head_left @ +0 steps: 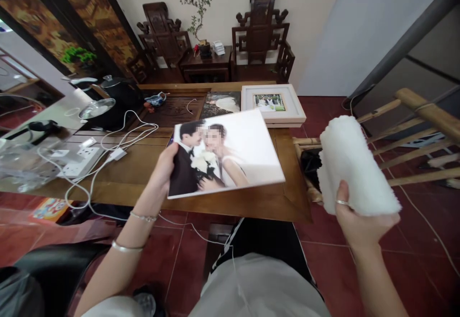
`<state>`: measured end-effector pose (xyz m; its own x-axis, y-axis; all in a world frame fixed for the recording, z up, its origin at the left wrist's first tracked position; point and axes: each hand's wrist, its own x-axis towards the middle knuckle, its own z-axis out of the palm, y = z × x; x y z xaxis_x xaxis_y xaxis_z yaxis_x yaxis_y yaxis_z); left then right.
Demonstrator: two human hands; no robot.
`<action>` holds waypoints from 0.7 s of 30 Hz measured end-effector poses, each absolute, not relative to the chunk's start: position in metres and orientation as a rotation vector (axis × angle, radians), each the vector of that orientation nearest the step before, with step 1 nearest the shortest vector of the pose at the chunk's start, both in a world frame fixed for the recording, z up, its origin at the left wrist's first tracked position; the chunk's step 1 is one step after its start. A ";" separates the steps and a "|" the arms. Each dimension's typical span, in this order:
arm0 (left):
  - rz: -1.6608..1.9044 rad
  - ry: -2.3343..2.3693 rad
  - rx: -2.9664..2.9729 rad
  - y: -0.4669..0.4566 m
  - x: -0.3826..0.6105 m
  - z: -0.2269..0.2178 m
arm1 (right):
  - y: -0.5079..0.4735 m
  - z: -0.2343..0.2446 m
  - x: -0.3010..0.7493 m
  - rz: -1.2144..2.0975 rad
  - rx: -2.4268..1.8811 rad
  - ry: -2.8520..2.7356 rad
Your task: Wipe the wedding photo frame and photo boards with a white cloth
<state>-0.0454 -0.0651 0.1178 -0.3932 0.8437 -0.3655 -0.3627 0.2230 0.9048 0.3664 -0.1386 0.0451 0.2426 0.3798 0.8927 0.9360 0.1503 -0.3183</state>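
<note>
White cloth (354, 164) is looking fluffy, matt, deep-piled. Photo panel (257, 147) is showing a smooth face, slight sheen. Table (230, 207) is reading as polished brown wood. Picture frame (296, 102) is looking pale, smooth, matt. Power strip (81, 164) is appearing as smooth white plastic. Lid (97, 108) is reflecting like glass. Bangle (125, 248) is gleaming, silvery metal. Carved chair (261, 27) is showing dark wood. Slatted chair (417, 97) is looking like bamboo. Floor tiles (424, 269) are shining, glossy red.

Two carved dark chairs (261, 37) flanked a small side table (223, 61) against a pale wall (305, 15). Decorated panels (98, 17) stood left; a bamboo chair (424, 101) stood right of the wooden counter (293, 173), on red-tiled floor (319, 264).
</note>
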 end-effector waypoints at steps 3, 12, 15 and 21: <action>1.303 1.401 0.527 -0.061 -0.023 0.086 | -0.141 0.064 0.362 -0.478 -1.316 -1.566; 1.268 1.339 0.905 -0.013 -0.002 0.011 | -0.127 0.049 0.349 -0.052 -0.974 -2.194; 1.291 1.376 0.933 0.005 -0.001 0.004 | -0.117 0.031 0.343 -0.023 -0.976 -2.235; 1.293 1.421 0.893 0.022 0.002 0.005 | -0.097 0.010 0.331 -0.001 -0.959 -2.362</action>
